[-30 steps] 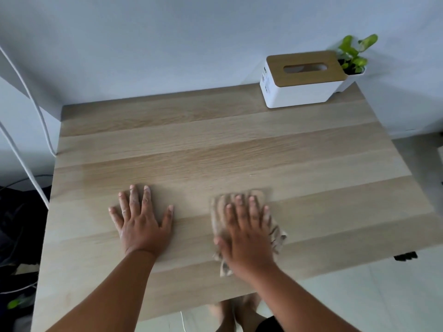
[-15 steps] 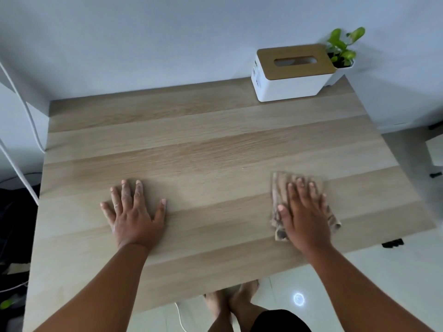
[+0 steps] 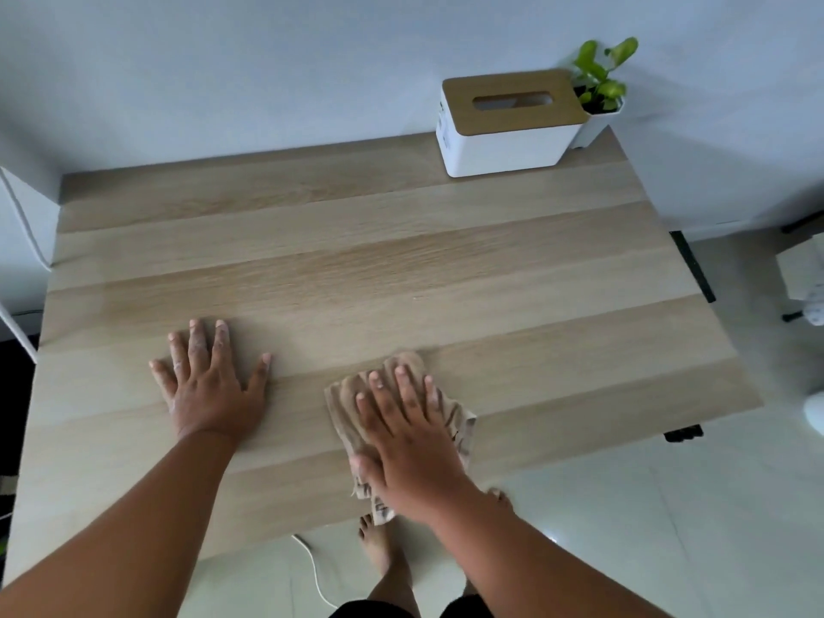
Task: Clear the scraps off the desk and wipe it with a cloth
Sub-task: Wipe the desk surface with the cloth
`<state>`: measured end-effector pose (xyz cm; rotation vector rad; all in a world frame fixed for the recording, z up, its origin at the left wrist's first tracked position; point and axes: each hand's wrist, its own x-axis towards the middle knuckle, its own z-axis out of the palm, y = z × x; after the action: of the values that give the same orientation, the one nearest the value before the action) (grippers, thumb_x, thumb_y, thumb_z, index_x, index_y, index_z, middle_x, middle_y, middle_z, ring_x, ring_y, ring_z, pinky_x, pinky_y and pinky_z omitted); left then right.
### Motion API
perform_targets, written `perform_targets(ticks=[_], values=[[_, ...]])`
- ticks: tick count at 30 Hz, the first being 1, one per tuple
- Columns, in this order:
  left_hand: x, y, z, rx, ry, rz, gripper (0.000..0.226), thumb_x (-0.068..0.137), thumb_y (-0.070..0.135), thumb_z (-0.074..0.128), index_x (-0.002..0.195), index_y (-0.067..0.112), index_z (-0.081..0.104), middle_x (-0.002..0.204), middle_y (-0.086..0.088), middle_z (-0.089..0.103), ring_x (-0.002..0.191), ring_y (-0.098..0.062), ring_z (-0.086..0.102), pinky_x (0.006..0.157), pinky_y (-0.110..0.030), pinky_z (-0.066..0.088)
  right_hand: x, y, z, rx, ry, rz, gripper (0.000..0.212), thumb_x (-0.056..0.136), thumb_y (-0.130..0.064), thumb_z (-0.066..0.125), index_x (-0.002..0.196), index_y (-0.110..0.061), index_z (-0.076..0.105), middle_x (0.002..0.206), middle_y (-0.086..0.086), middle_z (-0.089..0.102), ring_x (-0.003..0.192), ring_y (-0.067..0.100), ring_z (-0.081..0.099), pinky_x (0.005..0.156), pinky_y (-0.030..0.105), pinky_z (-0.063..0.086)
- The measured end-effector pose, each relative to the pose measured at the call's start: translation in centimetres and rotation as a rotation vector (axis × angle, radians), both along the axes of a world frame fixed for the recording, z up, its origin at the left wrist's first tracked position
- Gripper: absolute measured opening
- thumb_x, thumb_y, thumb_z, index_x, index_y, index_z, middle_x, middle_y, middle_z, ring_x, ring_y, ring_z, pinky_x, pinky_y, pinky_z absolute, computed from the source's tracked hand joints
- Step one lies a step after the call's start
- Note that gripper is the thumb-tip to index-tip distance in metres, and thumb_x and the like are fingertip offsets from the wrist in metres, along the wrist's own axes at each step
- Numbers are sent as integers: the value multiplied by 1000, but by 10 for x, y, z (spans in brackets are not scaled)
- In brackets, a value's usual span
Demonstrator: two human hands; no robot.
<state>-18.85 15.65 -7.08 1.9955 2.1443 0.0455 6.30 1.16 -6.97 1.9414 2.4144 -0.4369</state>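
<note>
The right hand (image 3: 408,443) lies flat with its fingers (image 3: 403,385) stretched out and slightly spread, pressing down on a crumpled beige cloth (image 3: 345,408) rather than clutching it; nothing is pinched between thumb and fingers. The cloth shows past the fingertips on the far side, to the left of the index finger and to the right of the little finger, and a corner of it hangs just over the near edge of the desk (image 3: 356,269) below the thumb. To the left of those fingers, apart from the cloth, the left hand (image 3: 209,394) rests palm down on bare wood, its 5 fingers (image 3: 196,345) splayed and released, holding nothing. Beyond both sets of fingertips the pale wooden desk top stretches to the wall. Far ahead and to the right of the right fingers, at the back corner, stands a white tissue box (image 3: 504,136) with a wooden lid, and just beside it on its right a small green plant (image 3: 599,78) in a white pot.
</note>
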Motion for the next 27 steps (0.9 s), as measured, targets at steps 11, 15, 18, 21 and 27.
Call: perform_targets(ticks=[11,15,18,21,27], values=[[81,-37,1,3,-38,221,101,86,73,26,160,4,23,169,-21,14,158,-37,2,126,-59,-4,167,-41,-8,65,-44,-73,70,104,-54,37,163,-20,22,174,3,6,160,31,2,124,60,21],[141,-50,0,2,-51,63,102,86,74,26,160,3,23,170,-19,14,159,-32,2,127,-56,-4,256,-56,-7,41,-105,-239,69,104,-51,35,164,-18,22,174,5,7,160,32,2,123,61,20],[195,-55,1,-5,-49,-95,100,88,72,23,161,3,24,171,-16,14,160,-29,0,128,-52,-5,331,-72,-4,27,-142,-426,69,104,-50,30,163,-16,25,173,7,11,160,32,3,125,60,16],[240,-55,1,-2,-44,-199,98,90,71,25,161,3,24,171,-15,14,160,-29,0,128,-54,-2,394,-82,1,8,-149,-559,70,103,-50,27,161,-12,29,172,10,16,159,34,8,125,59,17],[291,-22,-3,28,-57,-276,105,85,77,34,160,4,27,170,-17,16,160,-30,2,128,-55,-1,419,-90,-6,17,-181,-501,71,103,-51,27,162,-12,24,173,11,11,159,36,2,126,61,12]])
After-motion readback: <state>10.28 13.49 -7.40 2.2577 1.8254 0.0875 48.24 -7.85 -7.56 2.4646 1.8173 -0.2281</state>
